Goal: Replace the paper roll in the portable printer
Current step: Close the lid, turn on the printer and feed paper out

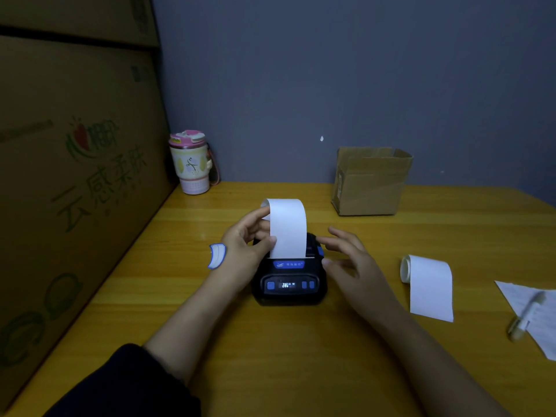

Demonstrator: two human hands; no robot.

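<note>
The printer sits mid-table, display lit, a paper strip rising from its slot. The left hand pinches the strip's edge, likely steadying it; the right hand hovers beside, fingers spread, holding nothing. Another roll lies further right.

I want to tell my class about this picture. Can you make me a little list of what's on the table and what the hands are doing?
printer: black printer, middle of yellow table, screen lit
paper strip: white paper strip stands up from the printer's slot
left hand: left hand pinches the strip's edge
right hand: right hand open beside printer
other roll: other roll, partly unrolled, right
behind: cup, small box
</note>
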